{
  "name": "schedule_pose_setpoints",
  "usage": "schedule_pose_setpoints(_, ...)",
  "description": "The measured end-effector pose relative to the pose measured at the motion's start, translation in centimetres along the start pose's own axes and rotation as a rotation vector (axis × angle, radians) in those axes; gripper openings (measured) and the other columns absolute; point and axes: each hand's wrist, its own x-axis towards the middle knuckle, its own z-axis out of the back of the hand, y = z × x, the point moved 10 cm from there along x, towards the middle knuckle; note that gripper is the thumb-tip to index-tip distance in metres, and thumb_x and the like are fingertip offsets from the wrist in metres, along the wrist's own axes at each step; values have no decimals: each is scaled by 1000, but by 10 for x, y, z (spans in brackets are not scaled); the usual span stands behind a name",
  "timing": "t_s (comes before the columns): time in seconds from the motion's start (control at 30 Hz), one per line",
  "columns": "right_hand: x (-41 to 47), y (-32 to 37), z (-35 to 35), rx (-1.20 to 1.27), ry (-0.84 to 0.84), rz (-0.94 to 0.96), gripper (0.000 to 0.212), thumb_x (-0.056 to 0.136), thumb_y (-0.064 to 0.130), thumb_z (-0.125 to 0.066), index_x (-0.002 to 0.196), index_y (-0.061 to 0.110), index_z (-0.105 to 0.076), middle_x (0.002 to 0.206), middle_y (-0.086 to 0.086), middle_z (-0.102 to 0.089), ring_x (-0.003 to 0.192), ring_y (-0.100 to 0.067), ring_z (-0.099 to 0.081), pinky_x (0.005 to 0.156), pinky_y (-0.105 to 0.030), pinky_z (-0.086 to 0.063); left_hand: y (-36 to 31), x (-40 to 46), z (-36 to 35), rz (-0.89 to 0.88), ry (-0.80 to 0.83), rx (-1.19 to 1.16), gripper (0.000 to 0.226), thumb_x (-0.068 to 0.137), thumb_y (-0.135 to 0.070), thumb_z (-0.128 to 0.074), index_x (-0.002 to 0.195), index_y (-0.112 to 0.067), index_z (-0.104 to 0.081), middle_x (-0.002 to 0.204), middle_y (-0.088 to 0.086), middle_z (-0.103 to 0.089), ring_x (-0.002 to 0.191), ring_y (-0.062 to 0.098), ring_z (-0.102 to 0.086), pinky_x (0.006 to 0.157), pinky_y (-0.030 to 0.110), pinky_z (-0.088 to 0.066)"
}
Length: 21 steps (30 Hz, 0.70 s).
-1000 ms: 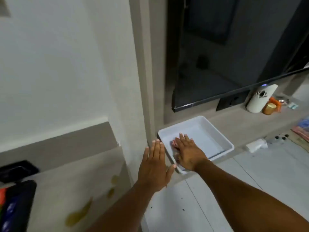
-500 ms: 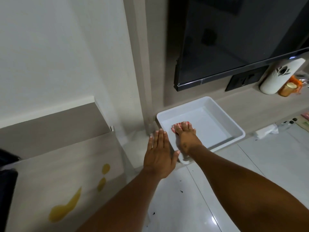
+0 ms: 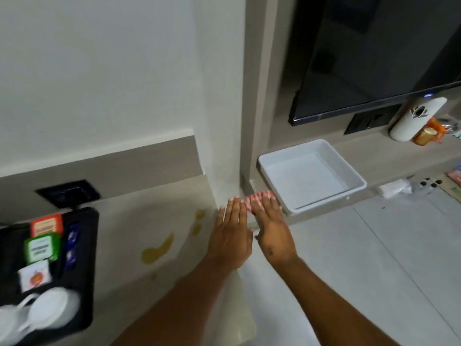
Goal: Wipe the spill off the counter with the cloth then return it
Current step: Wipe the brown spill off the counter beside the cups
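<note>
A yellow spill [image 3: 157, 250] lies on the beige counter [image 3: 129, 233], with two smaller yellow drops [image 3: 198, 221] nearer the wall corner. My right hand [image 3: 272, 231] holds a red-and-white checked cloth [image 3: 257, 199]; only its edge shows beyond my fingertips, just left of the white tray [image 3: 354, 182]. My left hand [image 3: 230, 233] hovers flat with fingers together beside the right hand, at the counter's right end, holding nothing.
A black tray [image 3: 84, 283] with tea sachets and white cups sits at the counter's left. A wall pillar [image 3: 219, 121] separates counter and lower shelf. A TV [image 3: 374, 58], a white dispenser [image 3: 416, 118] and small items are to the right.
My right hand has lifted the checked cloth out of the white tray and moved left toward the counter. The view has swung left, bringing the black tray into sight.
</note>
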Motion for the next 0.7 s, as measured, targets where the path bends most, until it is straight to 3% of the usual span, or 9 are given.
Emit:
schedule_pose_setpoints(0.07,-48,26,-25,68,-21,-16,93,92,-2,-59,155,47,-12,169,10,3,155,-10,11,126,-47,-16,22,-45,1,46,3,-42,74,106,-36,-41,163,-4,-8,173,17,-5,161,31,0,130,45,3)
schedule_pose_setpoints(0.13,-94,57,-43,141,-72,-2,97,93,0,-55,146,64,-5,165,19,6,152,0,16,127,-40,-8,48,-97,-2,93,31,-76,74,104,-36,-41,163,-4,-9,173,17,-5,160,31,1,130,47,0)
schedule_pose_setpoints(0.2,-134,82,-62,173,-96,6,105,91,-3,-55,143,69,1,163,20,10,151,-1,20,124,-36,-2,73,-149,-4,114,29,-79,76,102,-38,-42,162,-3,-11,172,18,-8,160,33,-2,130,49,-2)
schedule_pose_setpoints(0.3,-181,99,-102,157,-12,-93,92,93,-3,-54,149,52,-6,164,8,10,154,-18,13,127,-47,-9,118,-227,-20,205,93,-90,81,102,-49,-36,163,-5,-5,173,16,-3,160,31,3,128,43,9)
schedule_pose_setpoints(0.37,-203,103,-121,91,61,-156,82,95,3,-53,155,40,-11,168,-1,5,155,-24,9,127,-47,-7,149,-271,-30,262,134,-85,86,100,-57,-32,163,-6,-5,173,15,-4,160,30,-1,128,40,11)
schedule_pose_setpoints(0.5,-219,115,-124,-50,60,-151,64,97,15,-48,157,24,-27,168,-12,-16,156,-31,-4,128,-44,-6,184,-321,-36,212,159,-35,87,95,-62,-33,155,1,-37,163,20,-37,152,36,-34,124,45,-11)
schedule_pose_setpoints(0.6,-212,112,-118,-102,49,-170,54,100,30,-31,153,21,-38,164,-14,-28,154,-35,-16,127,-45,-10,196,-318,-41,186,206,-13,98,94,-74,-18,163,-4,-13,172,16,-12,160,30,-6,129,44,4)
schedule_pose_setpoints(0.7,-199,104,-125,-147,107,-147,52,104,30,-37,155,20,-34,166,-11,-26,155,-35,-13,127,-47,-8,207,-307,-45,186,246,27,108,90,-84,-11,163,-4,-1,173,17,-1,160,31,4,130,49,3)
